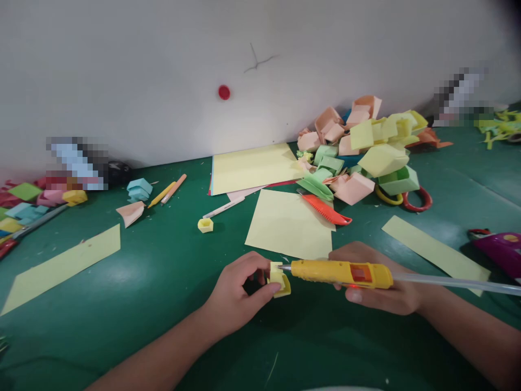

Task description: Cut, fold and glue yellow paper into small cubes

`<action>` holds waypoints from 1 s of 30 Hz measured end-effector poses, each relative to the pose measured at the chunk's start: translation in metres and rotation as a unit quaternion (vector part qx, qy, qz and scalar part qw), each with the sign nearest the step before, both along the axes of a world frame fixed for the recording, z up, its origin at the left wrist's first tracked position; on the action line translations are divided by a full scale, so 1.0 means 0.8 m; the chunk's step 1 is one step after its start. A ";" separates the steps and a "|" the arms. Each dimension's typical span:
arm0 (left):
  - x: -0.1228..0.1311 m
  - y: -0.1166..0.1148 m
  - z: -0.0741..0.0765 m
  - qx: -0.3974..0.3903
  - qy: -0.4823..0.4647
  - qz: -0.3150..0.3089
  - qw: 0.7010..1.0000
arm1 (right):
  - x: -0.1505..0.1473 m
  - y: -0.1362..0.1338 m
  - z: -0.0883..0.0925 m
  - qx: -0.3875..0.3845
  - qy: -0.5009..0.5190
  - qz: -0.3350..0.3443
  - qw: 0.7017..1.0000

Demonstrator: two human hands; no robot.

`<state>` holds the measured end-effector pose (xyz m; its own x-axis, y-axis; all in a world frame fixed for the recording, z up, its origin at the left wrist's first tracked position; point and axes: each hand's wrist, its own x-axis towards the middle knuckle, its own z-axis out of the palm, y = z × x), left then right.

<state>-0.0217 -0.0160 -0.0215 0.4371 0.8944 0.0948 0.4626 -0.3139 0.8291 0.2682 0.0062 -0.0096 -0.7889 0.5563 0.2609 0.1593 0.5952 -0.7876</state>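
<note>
Between the thumb and fingers of my left hand (240, 290) is a small folded yellow paper piece (282, 288) with a flat tab at its top. My right hand (376, 298) is wrapped round a yellow hot glue gun (325, 272). The gun's metal nozzle points left and meets the paper tab. A clear glue stick (451, 281) runs out of its back end, and a red light glows at its underside. Beyond my left hand, a similar small yellow paper cup (205, 225) stands on the table. A square yellow sheet (291, 225) lies just past both hands.
A red-handled cutter (326, 209) lies on the square sheet. Behind it rises a heap of folded paper boxes (350, 146), with scissors (418, 199) beneath. Yellow strips (65, 266) lie either side. A white pen (223, 207) and stacked sheets (252, 168) are near the wall.
</note>
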 end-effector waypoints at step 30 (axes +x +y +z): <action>0.001 0.001 0.000 0.016 -0.003 0.001 1.000 | 0.003 0.003 -0.006 -0.010 0.008 -0.028 1.000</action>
